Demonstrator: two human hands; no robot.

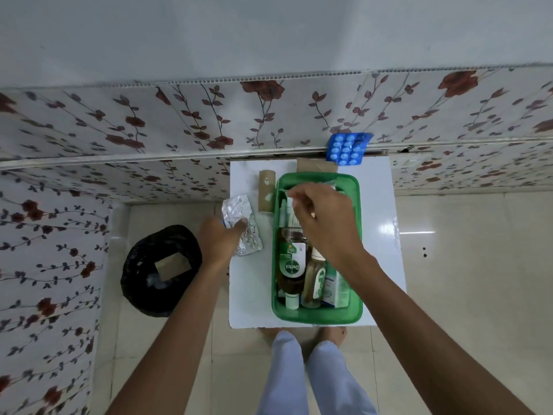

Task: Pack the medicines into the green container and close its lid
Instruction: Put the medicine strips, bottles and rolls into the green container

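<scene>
Bottles [294, 265] already lying inside green container [356, 205] on white table [248, 295]. Right hand [323, 223] over it, fingers pinched on small packet [305, 187], probably lowering in. Left hand [218, 241] clamped on foil strips [239, 220], next load. Blue pill strip [347, 149] waiting farthest back.

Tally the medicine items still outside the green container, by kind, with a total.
Silver foil strips: 2, overlapping, under the left hand
Blue blister pack: 1, at the table's far edge
Brown strip: 1, beside the green container
Total: 4
The right hand holds something small over the container; not counted.
</scene>
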